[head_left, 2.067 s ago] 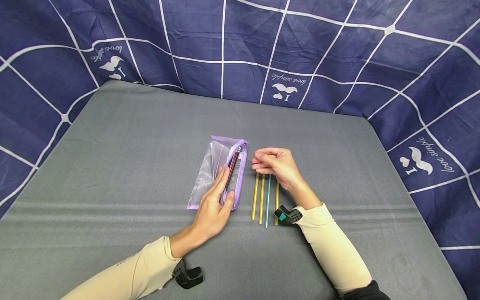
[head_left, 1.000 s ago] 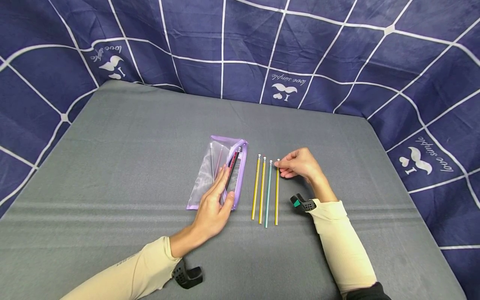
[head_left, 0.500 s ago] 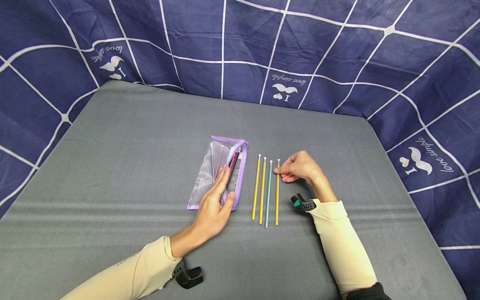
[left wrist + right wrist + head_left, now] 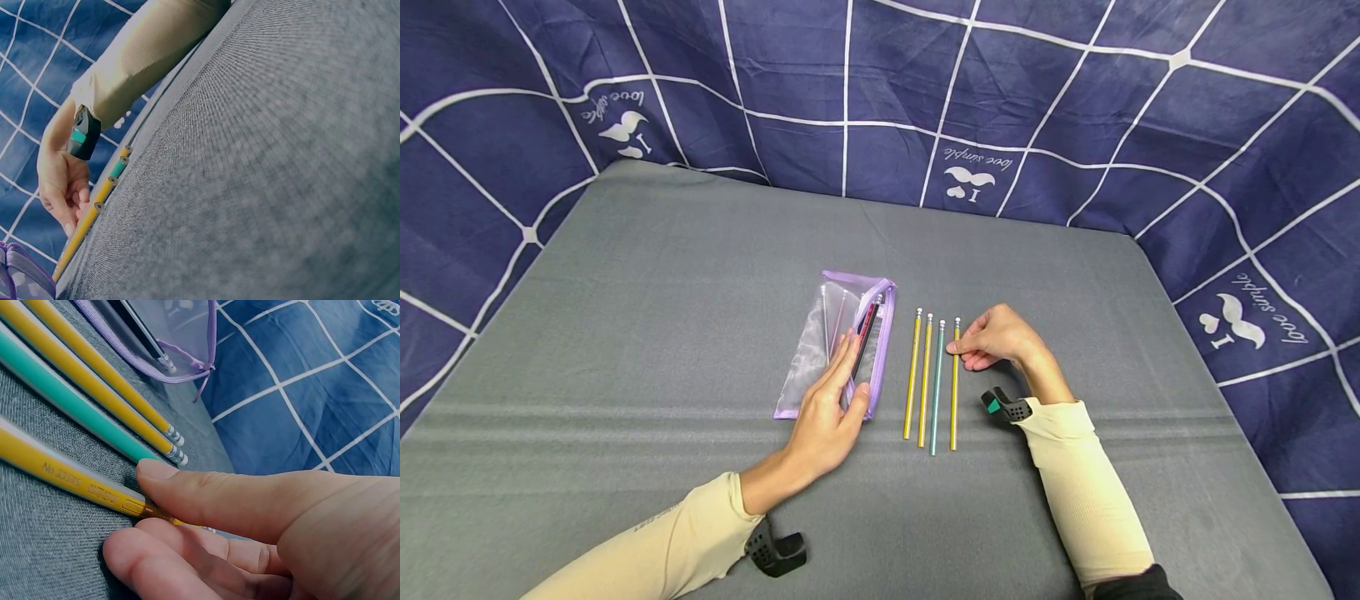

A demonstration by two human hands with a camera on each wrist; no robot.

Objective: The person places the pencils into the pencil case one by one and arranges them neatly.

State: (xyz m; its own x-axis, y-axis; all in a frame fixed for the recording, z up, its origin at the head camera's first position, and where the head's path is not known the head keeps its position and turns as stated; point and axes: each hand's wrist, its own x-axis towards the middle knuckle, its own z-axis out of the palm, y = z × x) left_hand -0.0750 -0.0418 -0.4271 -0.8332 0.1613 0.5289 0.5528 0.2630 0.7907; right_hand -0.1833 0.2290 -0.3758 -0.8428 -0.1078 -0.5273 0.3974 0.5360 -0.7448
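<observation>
My left hand [image 4: 823, 421] rests with straight fingers on a see-through mesh pencil case [image 4: 797, 375] with purple edging. The case's zip side gapes, showing a black pencil [image 4: 864, 346] and a red one inside. To its right, several pencils lie side by side, eraser ends away from me: two yellow pencils [image 4: 912, 375], a teal pencil [image 4: 937, 392] and another yellow pencil [image 4: 954, 408] at the far right. My right hand [image 4: 1007, 337] pinches that rightmost pencil just below its eraser. In the right wrist view, the thumb and fingers [image 4: 187, 484] lie on either side of this yellow pencil [image 4: 69, 478].
A grey cloth [image 4: 662, 292] covers the table under everything. Behind and at the sides hangs a navy curtain [image 4: 895, 75] with white grid lines. Black wrist cameras [image 4: 775, 552] are strapped at both sleeves.
My right hand has moved right from above the pencils to the rightmost yellow pencil, then slightly down along it. The left hand, the case and the pencils have stayed in place.
</observation>
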